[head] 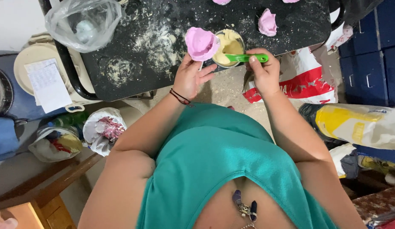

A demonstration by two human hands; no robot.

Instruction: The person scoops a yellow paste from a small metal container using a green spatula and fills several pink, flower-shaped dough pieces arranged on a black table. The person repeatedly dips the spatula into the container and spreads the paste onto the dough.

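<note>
Two hands work over the flour-dusted black surface (134, 63): the left hand (190, 78) grips a cupped pink dough shell (201, 43), the right hand (265, 72) clasps a green plastic spoon (246, 58) at three o'clock, over a round bowl of pale yellow filling (228, 46).

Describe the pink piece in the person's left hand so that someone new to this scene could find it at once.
Start at the black floury tabletop and go to its near edge, where a round bowl of pale yellow paste sits. Just left of the bowl, the left hand holds up a pink cup-shaped dough shell. The other pink dough pieces lie on the table; this one is lifted.
</note>
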